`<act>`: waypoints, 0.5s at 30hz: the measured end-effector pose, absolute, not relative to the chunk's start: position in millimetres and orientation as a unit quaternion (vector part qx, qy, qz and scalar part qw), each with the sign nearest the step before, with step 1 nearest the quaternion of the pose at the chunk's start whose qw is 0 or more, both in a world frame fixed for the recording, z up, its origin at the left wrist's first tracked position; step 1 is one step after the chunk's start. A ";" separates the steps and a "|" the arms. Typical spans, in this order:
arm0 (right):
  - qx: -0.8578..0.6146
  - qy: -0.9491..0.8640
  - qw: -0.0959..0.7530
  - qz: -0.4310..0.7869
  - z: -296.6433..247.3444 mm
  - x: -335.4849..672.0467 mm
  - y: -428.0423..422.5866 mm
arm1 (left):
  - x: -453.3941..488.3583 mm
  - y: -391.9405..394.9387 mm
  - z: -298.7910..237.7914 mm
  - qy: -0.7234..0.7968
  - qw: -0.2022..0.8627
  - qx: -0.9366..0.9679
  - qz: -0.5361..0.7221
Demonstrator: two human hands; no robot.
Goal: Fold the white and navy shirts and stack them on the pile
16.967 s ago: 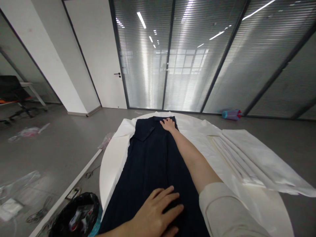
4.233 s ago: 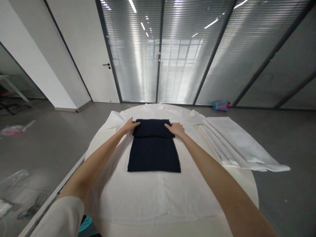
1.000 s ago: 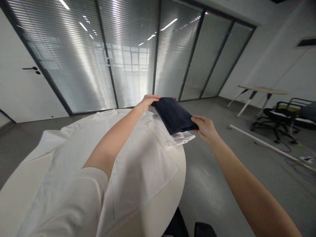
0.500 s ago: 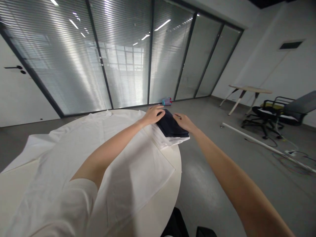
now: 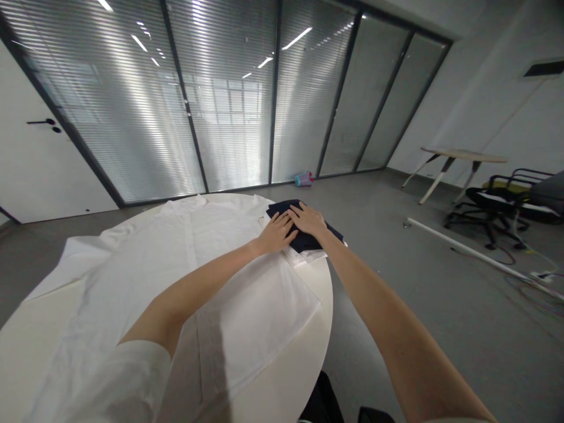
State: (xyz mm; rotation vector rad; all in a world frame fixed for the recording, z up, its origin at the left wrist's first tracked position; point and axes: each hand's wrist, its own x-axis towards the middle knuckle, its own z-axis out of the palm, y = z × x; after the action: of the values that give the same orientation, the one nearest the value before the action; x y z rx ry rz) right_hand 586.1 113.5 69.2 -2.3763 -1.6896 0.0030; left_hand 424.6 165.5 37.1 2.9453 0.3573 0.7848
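Both of my hands lie flat on a folded dark navy garment at the right edge of the table. My left hand has its fingers spread over the near left part of the cloth. Just beside it, my right hand rests with fingers stretched out, close to or touching the left fingertips. Beneath the navy garment sits folded white cloth, mostly covered. A white shirt is spread out across the table to the left, partly hidden by my left arm.
The round white table curves close in front of me. Beyond it stand a glass partition with blinds, a small colourful basket on the floor, another table, an office chair and a white pole with cables.
My hands have come together from the sides of the navy garment and now lie flat on top of it. The view has shifted slightly left.
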 end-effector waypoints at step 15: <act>-0.814 -0.445 0.295 0.230 105.6 638.9 80.3 | 455.0 154.8 12.5 0.350 0.520 0.644 0.438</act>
State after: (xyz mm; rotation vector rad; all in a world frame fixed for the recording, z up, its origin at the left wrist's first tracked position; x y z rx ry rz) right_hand 638.9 80.3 105.6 -2.1655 -1.1830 0.6122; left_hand 455.0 154.8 12.5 1.5435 0.8401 1.0508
